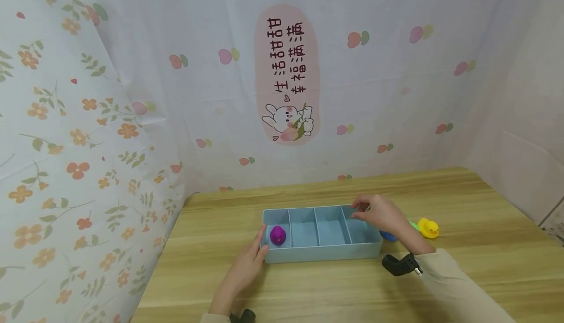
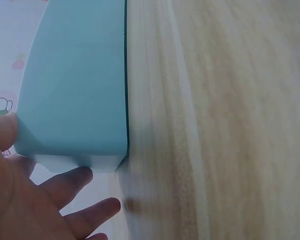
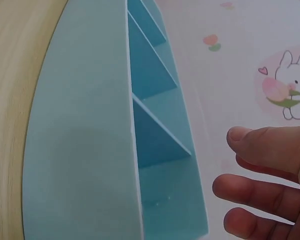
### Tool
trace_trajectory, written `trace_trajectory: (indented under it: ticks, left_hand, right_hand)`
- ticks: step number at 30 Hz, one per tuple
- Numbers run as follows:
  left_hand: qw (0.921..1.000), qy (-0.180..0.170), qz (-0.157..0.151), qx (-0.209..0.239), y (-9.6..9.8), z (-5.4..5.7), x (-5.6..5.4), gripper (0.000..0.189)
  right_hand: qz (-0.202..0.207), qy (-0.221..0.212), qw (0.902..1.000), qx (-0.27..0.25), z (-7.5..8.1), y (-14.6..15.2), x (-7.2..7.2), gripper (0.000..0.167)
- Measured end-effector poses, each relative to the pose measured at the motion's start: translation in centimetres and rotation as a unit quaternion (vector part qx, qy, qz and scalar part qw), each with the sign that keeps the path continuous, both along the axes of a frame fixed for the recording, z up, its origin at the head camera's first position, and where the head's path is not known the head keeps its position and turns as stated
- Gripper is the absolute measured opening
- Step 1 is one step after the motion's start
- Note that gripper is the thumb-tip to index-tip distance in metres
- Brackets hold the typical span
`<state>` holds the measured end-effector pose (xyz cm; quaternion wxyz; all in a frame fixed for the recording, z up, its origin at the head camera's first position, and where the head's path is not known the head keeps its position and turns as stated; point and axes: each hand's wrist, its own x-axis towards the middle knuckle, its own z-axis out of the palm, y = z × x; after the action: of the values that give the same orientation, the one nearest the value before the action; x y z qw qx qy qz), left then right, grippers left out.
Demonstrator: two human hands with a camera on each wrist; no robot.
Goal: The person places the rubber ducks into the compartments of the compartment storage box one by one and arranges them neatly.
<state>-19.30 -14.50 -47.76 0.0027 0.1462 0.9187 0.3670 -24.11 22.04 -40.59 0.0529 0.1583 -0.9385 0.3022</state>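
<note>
A light blue divided box (image 1: 323, 253) stands on the wooden table, its compartments in one row. In the leftmost compartment sits a small rounded purple toy (image 1: 278, 235). My left hand (image 1: 247, 260) rests against the box's left end, the thumb at the front corner and the fingers loosely extended along the end wall. Over the rightmost compartment, near the back rim, hovers my right hand (image 1: 379, 211), holding nothing; a gap shows between thumb and fingers in the right wrist view. The compartment floor under it is partly hidden.
Right of the box, a yellow toy duck (image 1: 428, 228) sits beside a green toy (image 1: 414, 225) and a blue toy (image 1: 387, 236), both partly hidden by the right arm. A printed curtain (image 1: 374, 93) hangs behind the wooden table (image 1: 211, 254).
</note>
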Motion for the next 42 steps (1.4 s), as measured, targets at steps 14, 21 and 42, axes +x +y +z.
trace_trajectory:
  ticks: [14, 21, 42]
  left_hand:
    - [0.9999, -0.01, 0.008, 0.001, 0.0, -0.1, 0.1, 0.055]
    - [1.0, -0.004, 0.005, -0.001, 0.0, -0.2, -0.1, 0.055]
    - [0.9999, -0.014, 0.005, 0.003, -0.1, -0.2, 0.1, 0.055]
  right_hand:
    - [-0.024, -0.017, 0.9995, 0.009, 0.1, 2.5, 0.7, 0.014]
    - [-0.034, -0.009, 0.9993, 0.01, 0.2, 3.6, 1.0, 0.017]
    - [-0.06, 0.0, 0.9982, 0.01, -0.4, 6.6, 1.8, 0.018]
